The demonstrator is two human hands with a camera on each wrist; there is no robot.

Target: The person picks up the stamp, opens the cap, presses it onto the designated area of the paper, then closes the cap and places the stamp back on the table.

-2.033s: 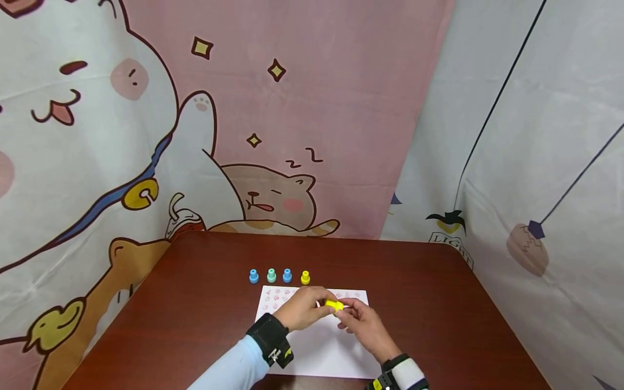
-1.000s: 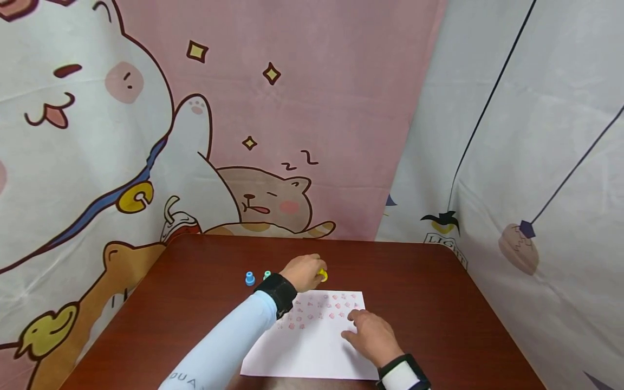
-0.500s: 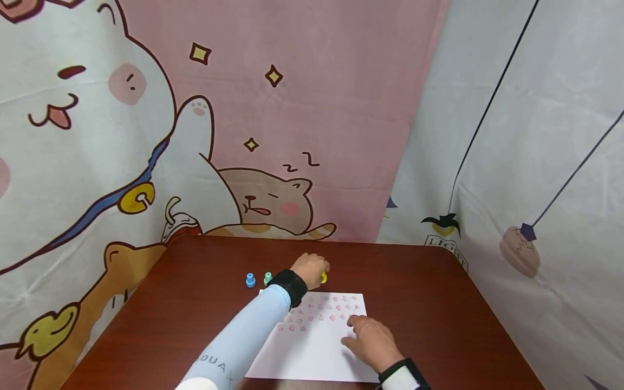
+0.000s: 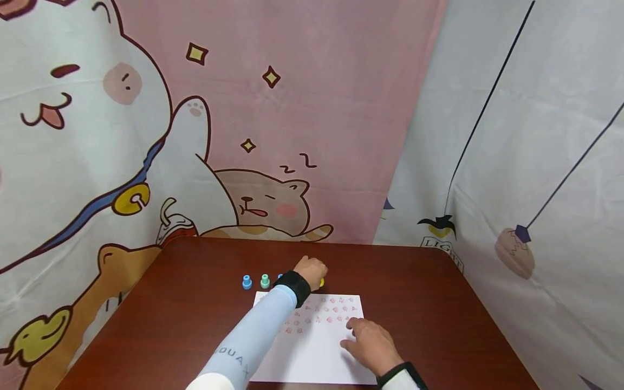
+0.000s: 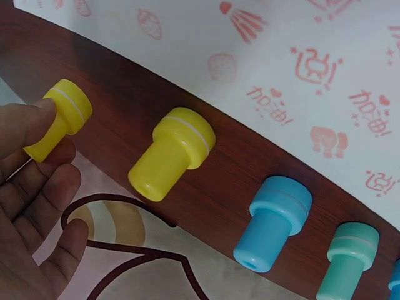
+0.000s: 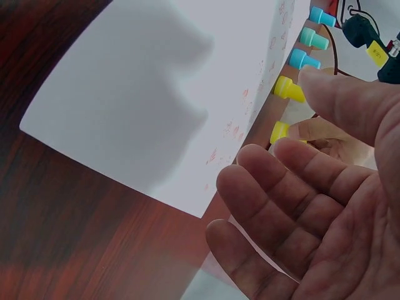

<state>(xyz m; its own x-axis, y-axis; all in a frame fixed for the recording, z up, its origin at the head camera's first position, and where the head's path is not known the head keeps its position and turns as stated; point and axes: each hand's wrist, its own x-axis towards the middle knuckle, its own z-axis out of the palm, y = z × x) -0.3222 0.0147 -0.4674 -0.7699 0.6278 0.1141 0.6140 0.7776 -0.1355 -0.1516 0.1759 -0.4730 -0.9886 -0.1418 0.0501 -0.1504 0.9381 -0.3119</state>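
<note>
My left hand (image 4: 312, 272) reaches past the far edge of the white paper (image 4: 312, 360). In the left wrist view its thumb and finger pinch a small yellow stamp (image 5: 74, 105), which stands at the end of a row. Beside it stands another yellow stamp (image 5: 172, 153), apart from the hand. A blue stamp (image 5: 274, 219) and a mint-green stamp (image 5: 350, 253) follow, with one more blue stamp (image 4: 247, 282) at the far left of the row. My right hand (image 4: 374, 346) hovers over the paper's right side, fingers relaxed and holding nothing.
Red stamped prints (image 4: 336, 310) cover the far part of the paper. The brown table (image 4: 429, 303) reaches back to a wall cloth (image 4: 341, 108) with cartoon animals. My left forearm sleeve (image 4: 253, 338) crosses over the paper's left side.
Two seconds ago both hands held the yellow stamp above the paper. My left hand has carried it to the row's right end; my right hand has let go and stays over the paper.
</note>
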